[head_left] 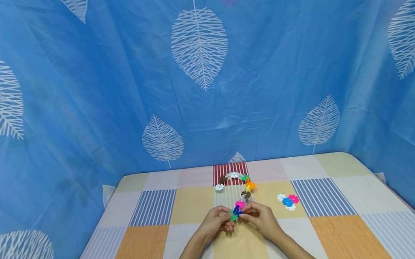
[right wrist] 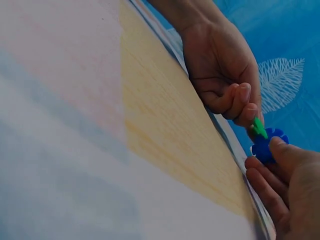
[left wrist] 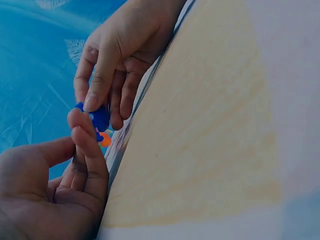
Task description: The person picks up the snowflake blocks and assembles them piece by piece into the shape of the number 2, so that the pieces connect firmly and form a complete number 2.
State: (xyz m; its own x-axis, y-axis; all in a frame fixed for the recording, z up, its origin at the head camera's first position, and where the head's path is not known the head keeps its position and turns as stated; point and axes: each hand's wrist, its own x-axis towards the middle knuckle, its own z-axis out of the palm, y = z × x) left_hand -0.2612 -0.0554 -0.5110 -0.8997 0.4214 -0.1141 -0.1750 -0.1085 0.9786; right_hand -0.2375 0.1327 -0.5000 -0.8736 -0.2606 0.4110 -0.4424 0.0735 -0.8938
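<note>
My left hand pinches a green flower-shaped plastic piece between thumb and fingers. Facing it, my right hand pinches a dark blue flower-shaped piece. Green and blue meet edge to edge between the two hands; in the right wrist view the green piece stands at an angle against the blue piece. Just beyond the blue one is a pink piece, the near end of a curved chain. In the left wrist view, fingers partly cover the blue piece, and the green one is hidden.
The chain runs away from me through a brown piece, an orange piece and a white piece, curving left to another white flower. Several loose flowers, including a blue flower, lie right of my hands. A blue curtain hangs behind the table.
</note>
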